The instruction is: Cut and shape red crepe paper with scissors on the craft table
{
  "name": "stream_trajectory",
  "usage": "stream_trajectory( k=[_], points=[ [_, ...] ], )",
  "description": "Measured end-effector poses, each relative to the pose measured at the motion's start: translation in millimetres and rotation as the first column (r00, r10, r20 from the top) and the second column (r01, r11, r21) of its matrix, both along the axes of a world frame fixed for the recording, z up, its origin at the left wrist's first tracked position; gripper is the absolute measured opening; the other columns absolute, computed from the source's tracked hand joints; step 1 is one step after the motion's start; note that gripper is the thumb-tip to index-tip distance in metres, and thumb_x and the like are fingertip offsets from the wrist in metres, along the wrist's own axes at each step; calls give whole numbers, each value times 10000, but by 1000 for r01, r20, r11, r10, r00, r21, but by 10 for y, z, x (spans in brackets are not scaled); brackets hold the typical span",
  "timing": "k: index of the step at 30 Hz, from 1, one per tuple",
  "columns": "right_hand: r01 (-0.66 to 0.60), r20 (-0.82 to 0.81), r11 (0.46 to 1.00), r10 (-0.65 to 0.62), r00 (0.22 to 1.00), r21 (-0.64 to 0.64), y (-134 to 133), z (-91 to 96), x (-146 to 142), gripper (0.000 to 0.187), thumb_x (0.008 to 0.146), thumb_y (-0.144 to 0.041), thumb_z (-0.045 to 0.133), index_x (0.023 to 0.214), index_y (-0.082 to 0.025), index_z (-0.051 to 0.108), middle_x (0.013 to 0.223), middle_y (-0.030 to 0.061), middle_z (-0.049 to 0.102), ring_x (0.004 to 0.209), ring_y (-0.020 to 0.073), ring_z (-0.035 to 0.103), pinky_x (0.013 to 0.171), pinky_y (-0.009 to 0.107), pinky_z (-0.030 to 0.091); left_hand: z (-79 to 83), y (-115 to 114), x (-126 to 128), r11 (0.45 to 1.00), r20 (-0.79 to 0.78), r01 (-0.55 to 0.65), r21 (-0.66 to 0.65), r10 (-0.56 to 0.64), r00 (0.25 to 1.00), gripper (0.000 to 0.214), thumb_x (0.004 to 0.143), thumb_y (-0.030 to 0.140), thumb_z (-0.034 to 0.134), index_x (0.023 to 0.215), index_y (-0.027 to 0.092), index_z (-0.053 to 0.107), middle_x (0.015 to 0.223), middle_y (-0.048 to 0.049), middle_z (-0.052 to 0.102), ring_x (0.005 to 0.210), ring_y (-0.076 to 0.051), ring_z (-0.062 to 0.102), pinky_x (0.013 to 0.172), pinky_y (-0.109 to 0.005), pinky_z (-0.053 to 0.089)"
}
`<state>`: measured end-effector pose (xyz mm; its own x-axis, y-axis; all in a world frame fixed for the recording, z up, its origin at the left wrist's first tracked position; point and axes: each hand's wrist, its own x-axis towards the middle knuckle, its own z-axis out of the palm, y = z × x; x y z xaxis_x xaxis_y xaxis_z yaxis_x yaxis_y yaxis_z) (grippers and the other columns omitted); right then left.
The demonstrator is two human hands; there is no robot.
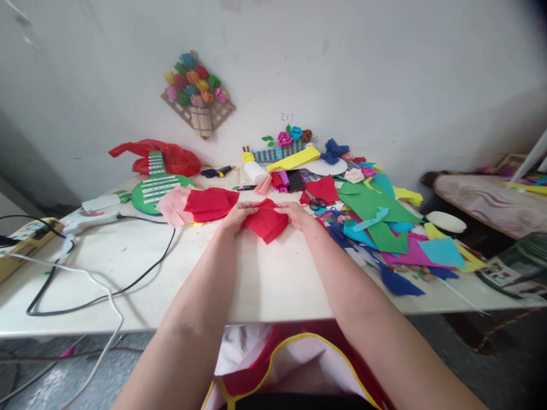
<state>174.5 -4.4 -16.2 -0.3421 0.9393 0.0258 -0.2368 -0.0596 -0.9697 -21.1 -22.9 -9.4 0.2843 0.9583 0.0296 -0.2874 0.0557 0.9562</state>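
Both hands meet over a piece of red crepe paper lying on the white table. My left hand pinches its left edge with curled fingers. My right hand grips the right edge the same way. A second red crepe sheet lies just left of my left hand, over a pink sheet. Scissors rest just beyond my right hand.
A pile of coloured paper scraps covers the table's right side. A glue gun with a black cable lies at the left. A green cardboard guitar and a red bag sit by the wall. Paper flowers hang above.
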Motion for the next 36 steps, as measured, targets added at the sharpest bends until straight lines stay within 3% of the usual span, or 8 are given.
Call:
stream_trajectory(
  k=[5, 16, 29, 36],
  points=[
    [29, -46, 999, -30, 998, -29, -38, 51, -15, 237, 535, -74, 631, 749, -157, 691, 704, 21, 694, 682, 134, 616, 740, 274, 453, -4, 5, -11, 1000, 3, -4, 27, 4, 1000, 287, 580, 136, 659, 867, 128, 659, 753, -79, 678, 646, -171, 624, 635, -280, 479],
    [-35, -19, 998, 36, 999, 58, -45, 68, 12, 237, 552, -110, 591, 754, -167, 700, 759, 22, 697, 741, 155, 613, 775, 295, 429, -9, 18, 5, 997, -46, -61, 50, 63, 997, 191, 559, 163, 632, 748, 134, 641, 654, -52, 650, 579, -155, 590, 560, -255, 444],
    [14, -27, 993, -10, 1000, 121, -78, 104, -4, 193, 570, -196, 516, 646, -154, 688, 653, 25, 670, 650, 143, 575, 643, 247, 418, -8, 1, 36, 993, -44, -56, 103, 61, 997, 187, 568, 267, 661, 692, 127, 654, 688, -62, 659, 635, -166, 596, 625, -262, 453],
    [52, 11, 987, -54, 998, 149, -41, 63, -11, 132, 584, -266, 657, 641, -149, 681, 628, 9, 653, 655, 137, 577, 662, 247, 422, 3, -3, 43, 996, -93, -54, 72, 60, 994, 324, 485, 201, 728, 782, 145, 612, 624, -23, 640, 546, -142, 586, 552, -247, 443]
  ],
)
